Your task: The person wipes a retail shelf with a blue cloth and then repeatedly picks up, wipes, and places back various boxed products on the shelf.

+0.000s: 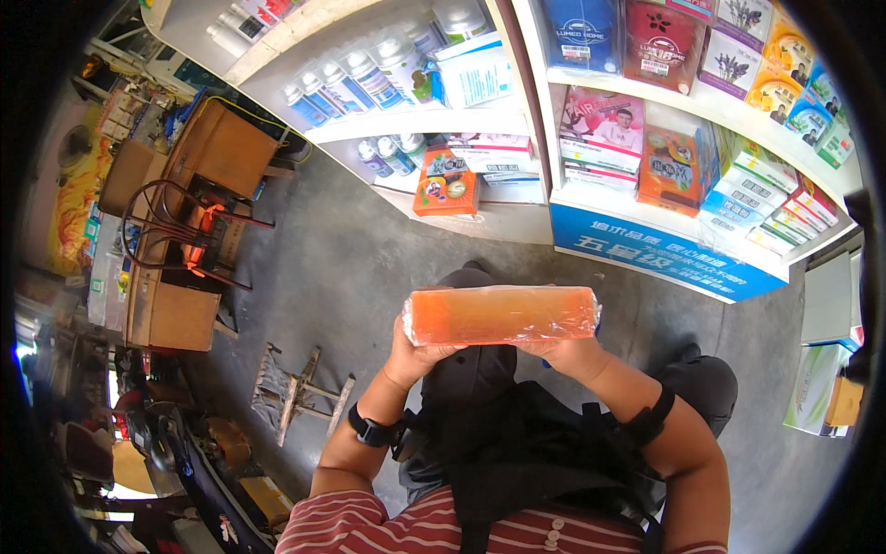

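An orange box (503, 316) wrapped in shiny clear film is held level in front of my body, its long narrow side facing up. My left hand (418, 349) grips its left end from below. Under the right end, my right hand (570, 354) is closed on the same box. Most of my fingers are hidden beneath it. Similar orange boxes stand on the low shelves ahead, one (447, 183) on the left unit and another (670, 172) on the right unit.
White shelves ahead carry spray cans (372, 81), a pink air freshener box (602, 129) and several other cartons. A blue printed panel (646, 251) runs along the right unit's base. On the left stand a metal-framed chair (189, 226), a wooden desk (226, 146) and a folding stool (297, 388).
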Demonstrator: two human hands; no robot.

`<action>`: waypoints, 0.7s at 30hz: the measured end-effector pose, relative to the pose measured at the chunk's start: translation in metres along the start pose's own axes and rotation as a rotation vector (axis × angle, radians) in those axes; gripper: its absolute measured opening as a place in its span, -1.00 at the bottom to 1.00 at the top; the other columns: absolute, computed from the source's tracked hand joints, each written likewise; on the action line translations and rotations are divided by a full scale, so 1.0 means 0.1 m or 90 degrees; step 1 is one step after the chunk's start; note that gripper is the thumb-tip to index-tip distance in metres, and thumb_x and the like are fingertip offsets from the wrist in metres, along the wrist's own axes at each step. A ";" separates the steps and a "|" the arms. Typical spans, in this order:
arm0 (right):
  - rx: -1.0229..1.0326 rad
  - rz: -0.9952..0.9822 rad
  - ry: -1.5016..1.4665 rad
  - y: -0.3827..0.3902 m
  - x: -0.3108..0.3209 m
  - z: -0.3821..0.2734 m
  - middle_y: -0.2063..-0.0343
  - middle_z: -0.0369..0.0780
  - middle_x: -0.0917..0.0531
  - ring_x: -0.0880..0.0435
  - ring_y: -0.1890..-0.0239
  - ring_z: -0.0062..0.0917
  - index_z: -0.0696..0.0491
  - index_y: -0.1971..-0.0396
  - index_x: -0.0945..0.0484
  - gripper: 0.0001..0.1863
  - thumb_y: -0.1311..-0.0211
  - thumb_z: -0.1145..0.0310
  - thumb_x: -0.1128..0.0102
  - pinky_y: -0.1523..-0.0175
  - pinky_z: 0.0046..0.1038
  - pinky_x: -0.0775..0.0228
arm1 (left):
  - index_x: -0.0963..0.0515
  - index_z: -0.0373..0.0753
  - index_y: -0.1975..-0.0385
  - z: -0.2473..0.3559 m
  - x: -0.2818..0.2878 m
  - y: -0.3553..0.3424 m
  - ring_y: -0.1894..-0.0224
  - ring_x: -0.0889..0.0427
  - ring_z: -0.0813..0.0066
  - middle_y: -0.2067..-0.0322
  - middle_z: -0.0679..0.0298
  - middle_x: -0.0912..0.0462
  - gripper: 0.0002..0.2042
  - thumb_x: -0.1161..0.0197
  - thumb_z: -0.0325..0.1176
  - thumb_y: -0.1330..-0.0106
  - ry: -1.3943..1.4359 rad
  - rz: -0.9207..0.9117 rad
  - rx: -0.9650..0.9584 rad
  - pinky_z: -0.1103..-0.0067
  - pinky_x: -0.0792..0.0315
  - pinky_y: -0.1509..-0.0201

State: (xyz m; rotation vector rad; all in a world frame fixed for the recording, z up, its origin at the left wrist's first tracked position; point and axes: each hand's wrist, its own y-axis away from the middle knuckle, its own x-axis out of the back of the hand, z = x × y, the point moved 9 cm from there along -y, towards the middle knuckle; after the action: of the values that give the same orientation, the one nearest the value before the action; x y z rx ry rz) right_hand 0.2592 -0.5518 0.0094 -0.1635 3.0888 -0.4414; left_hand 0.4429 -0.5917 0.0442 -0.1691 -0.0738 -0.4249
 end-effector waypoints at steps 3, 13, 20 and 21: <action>-0.033 0.012 -0.068 0.03 -0.02 0.21 0.18 -0.21 -0.60 -0.58 0.14 -0.39 0.10 0.12 -0.48 -0.56 -0.02 0.25 -0.37 0.09 -0.43 -0.42 | -0.38 -0.30 0.03 -0.13 0.00 -0.02 0.13 -0.51 0.50 0.14 0.28 -0.55 -0.41 -0.51 -0.32 0.08 -0.064 -0.031 0.017 0.54 -0.40 -0.01; -0.056 -0.041 -0.060 0.04 -0.04 0.08 0.16 -0.23 -0.58 -0.54 0.13 -0.54 0.14 0.09 -0.45 -0.55 -0.02 0.32 -0.37 0.03 -0.48 -0.38 | -0.37 -0.37 0.11 0.09 -0.06 -0.02 0.27 -0.57 0.39 0.30 0.14 -0.59 -0.46 -0.43 -0.18 -0.02 -0.294 -0.049 -0.028 0.51 -0.45 0.17; -0.268 -0.014 -0.022 0.09 -0.05 0.30 0.43 -0.19 -0.61 -0.58 0.35 -0.55 0.23 0.12 -0.43 -0.48 -0.09 0.13 -0.30 0.27 -0.48 -0.40 | -0.42 -0.38 0.14 -0.30 -0.06 0.17 0.40 -0.57 0.55 0.32 0.21 -0.60 -0.59 -0.27 -0.16 -0.21 0.115 0.119 0.340 0.64 -0.47 0.42; -0.350 -0.027 0.026 0.14 -0.02 0.42 0.49 -0.19 -0.61 -0.59 0.40 -0.55 0.24 0.12 -0.43 -0.47 -0.10 0.10 -0.28 0.32 -0.48 -0.39 | -0.42 -0.38 0.13 -0.45 0.01 0.23 0.41 -0.59 0.52 0.31 0.20 -0.60 -0.58 -0.25 -0.14 -0.22 0.139 0.153 0.425 0.62 -0.49 0.44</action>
State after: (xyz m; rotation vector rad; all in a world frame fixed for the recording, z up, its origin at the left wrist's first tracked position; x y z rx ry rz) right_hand 0.2609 -0.5502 -0.0344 -0.2262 3.1636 0.4192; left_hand 0.4544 -0.5796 -0.0031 0.5216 0.0222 -0.1600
